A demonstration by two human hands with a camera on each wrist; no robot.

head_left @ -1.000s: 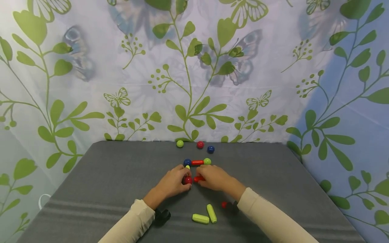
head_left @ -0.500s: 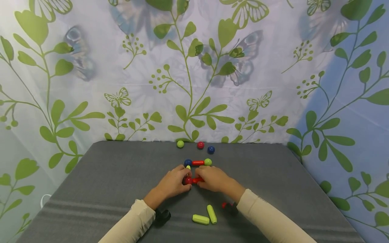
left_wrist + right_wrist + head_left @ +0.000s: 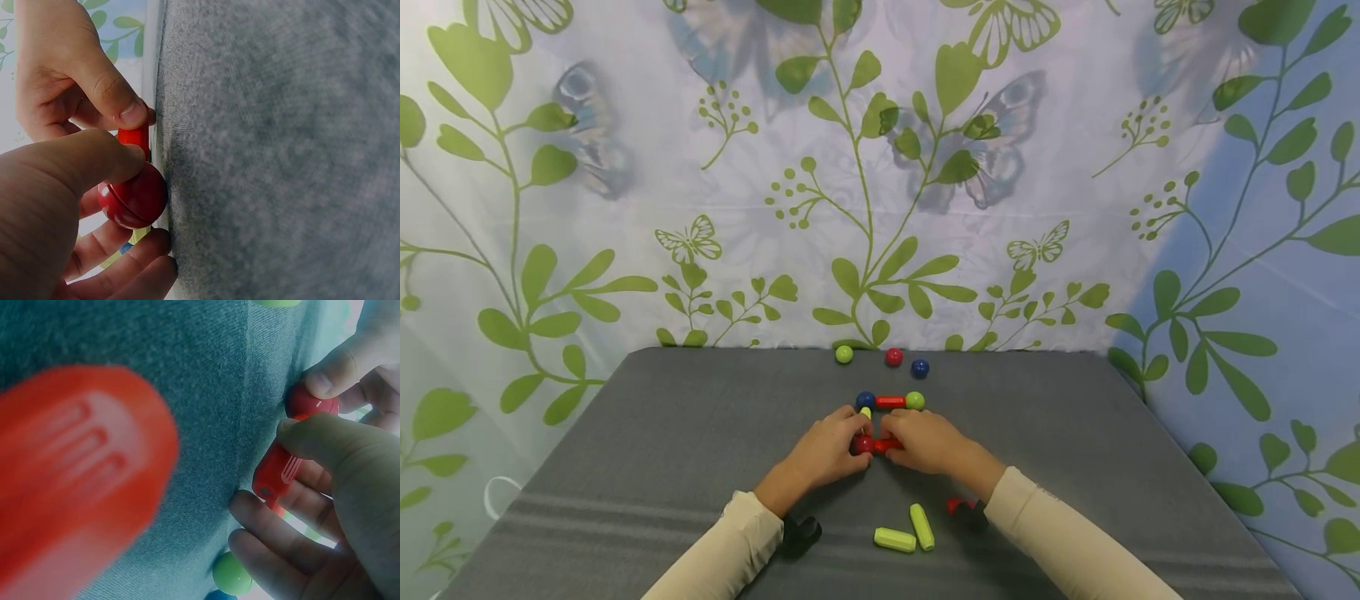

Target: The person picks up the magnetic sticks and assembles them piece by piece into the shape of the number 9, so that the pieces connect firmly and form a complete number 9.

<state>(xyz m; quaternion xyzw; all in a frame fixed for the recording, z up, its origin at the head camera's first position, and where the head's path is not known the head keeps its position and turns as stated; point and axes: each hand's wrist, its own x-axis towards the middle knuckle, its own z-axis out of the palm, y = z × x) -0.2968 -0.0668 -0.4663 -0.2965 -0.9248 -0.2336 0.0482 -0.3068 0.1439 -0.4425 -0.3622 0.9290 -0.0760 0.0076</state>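
My left hand [image 3: 831, 447] pinches a glossy red ball [image 3: 140, 197] between thumb and fingers. With thumb and fingers my right hand [image 3: 925, 440] grips a short red rod [image 3: 281, 465], whose end meets that ball. A yellow-green rod [image 3: 865, 412] runs from the red ball toward a blue ball [image 3: 866, 401], partly covered by the left fingers. From the blue ball a second red rod [image 3: 891, 402] reaches across to a green ball [image 3: 915, 401]. Whether the gripped rod is fully seated in the ball cannot be told.
Loose green [image 3: 844, 354], red [image 3: 893, 357] and blue [image 3: 920, 368] balls lie near the far edge of the grey table [image 3: 700, 433]. Closer in are two yellow-green rods [image 3: 895, 540]. Another red rod [image 3: 81, 475] lies by the right wrist, partly hidden in the head view.
The right hand has brought the red rod leftward, closing the gap to the red ball. The left hand stays almost still, holding the ball.
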